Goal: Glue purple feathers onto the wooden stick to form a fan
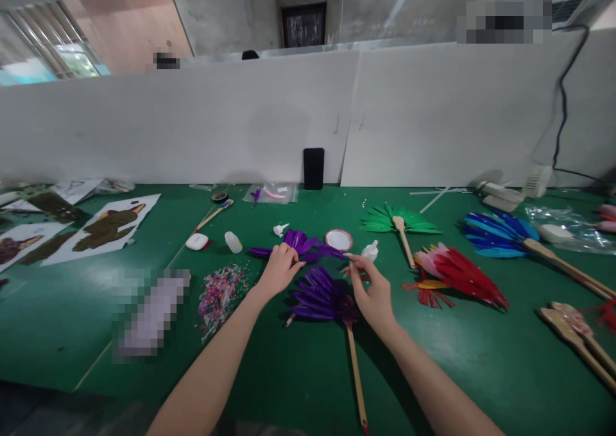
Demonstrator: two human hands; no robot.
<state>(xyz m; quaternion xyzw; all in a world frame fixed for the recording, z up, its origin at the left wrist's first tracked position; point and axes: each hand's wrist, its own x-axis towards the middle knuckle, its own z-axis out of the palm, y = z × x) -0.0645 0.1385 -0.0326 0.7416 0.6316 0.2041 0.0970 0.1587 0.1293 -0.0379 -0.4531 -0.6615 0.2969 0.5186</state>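
Note:
My left hand (280,269) is over a small pile of loose purple feathers (299,239), its fingers bent and closed on some of them. My right hand (373,287) pinches the end of a purple feather (332,251) between thumb and forefinger. Below both hands lies a fan of purple feathers (312,300) fixed to a wooden handle (356,372), which points toward me. A round white lid with a red rim (339,240) and a small white squeeze bottle (370,251) are just beyond my right hand.
A green feather fan (403,221), a red and pink one (457,276) and a blue one (500,236) lie rightward. Left are a heap of coloured scraps (224,295), a white bottle (233,242) and a brush (216,213). A black phone (314,168) leans against the white partition (216,122).

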